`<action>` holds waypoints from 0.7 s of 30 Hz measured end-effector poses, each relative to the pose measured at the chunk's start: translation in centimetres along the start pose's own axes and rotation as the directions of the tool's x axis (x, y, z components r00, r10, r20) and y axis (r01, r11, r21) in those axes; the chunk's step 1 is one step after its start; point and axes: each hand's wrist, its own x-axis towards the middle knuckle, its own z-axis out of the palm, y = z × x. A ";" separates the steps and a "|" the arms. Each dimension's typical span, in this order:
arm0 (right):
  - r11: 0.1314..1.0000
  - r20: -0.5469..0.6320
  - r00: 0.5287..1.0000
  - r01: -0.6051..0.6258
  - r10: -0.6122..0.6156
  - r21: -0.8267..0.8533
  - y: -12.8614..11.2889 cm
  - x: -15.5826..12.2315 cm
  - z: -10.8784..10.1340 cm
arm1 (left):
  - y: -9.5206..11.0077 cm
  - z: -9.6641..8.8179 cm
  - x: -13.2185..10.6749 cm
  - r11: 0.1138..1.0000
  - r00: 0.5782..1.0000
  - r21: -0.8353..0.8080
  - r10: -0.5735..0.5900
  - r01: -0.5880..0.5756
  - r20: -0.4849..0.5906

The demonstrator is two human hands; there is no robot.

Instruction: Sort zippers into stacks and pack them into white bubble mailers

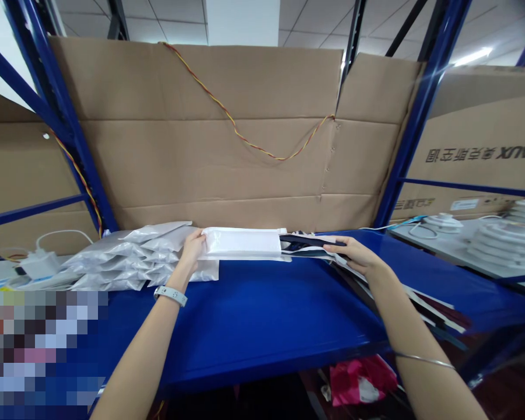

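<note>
My left hand (193, 248) grips the left end of a long white plastic pouch (245, 243), held level above the blue shelf. At the pouch's right end, dark flat strips with white edges (308, 245) stick out, and part of them seems to be inside it. My right hand (354, 253) is closed on the outer end of these strips, thumb below and fingers on top. Beneath and behind my right forearm lies a pile of more long flat strips (426, 306), dark, white and maroon. Stacked white packets (131, 254) lie beside my left hand.
A blue shelf (262, 321) runs below my hands, with a cardboard wall (227, 175) behind it and blue uprights (409, 134) at the sides. A white adapter (39, 263) stands far left. White round stacks (492, 242) are on the right. A pink bag (361, 379) lies below the shelf.
</note>
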 end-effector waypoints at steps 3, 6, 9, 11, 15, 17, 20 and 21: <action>0.998 -0.044 0.998 -0.050 0.048 -0.032 1.0 -1.5 -2.1 | -0.5 -0.4 0.4 0.999 0.999 0.011 -0.033 0.033 -0.021; 0.992 -0.041 0.995 -0.099 0.096 -0.079 1.6 -3.0 -3.3 | -1.0 -0.4 0.7 0.998 0.996 0.032 -0.054 0.057 -0.075; 0.977 0.038 0.986 -0.157 0.164 -0.144 1.7 -4.2 -3.4 | -1.3 0.1 0.9 0.994 0.985 0.062 -0.077 0.088 -0.151; 0.967 0.085 0.979 -0.169 0.187 -0.188 1.7 -4.7 -2.9 | -1.6 0.8 1.2 0.989 0.974 0.080 -0.105 0.123 -0.198; 0.955 0.103 0.981 -0.134 0.166 -0.266 1.9 -4.9 -1.0 | -2.0 3.3 2.3 0.969 0.955 0.092 -0.204 0.228 -0.215; 0.962 0.139 0.978 -0.117 0.155 -0.248 2.1 -4.7 -0.1 | -2.2 5.0 3.0 0.957 0.949 0.093 -0.254 0.274 -0.187; 0.967 0.161 0.974 -0.120 0.159 -0.224 2.6 -4.2 0.9 | -2.1 7.6 3.8 0.950 0.945 0.103 -0.273 0.294 -0.179; 0.967 0.164 0.973 -0.123 0.162 -0.225 2.8 -4.0 1.2 | -1.9 8.2 3.9 0.952 0.946 0.111 -0.260 0.284 -0.192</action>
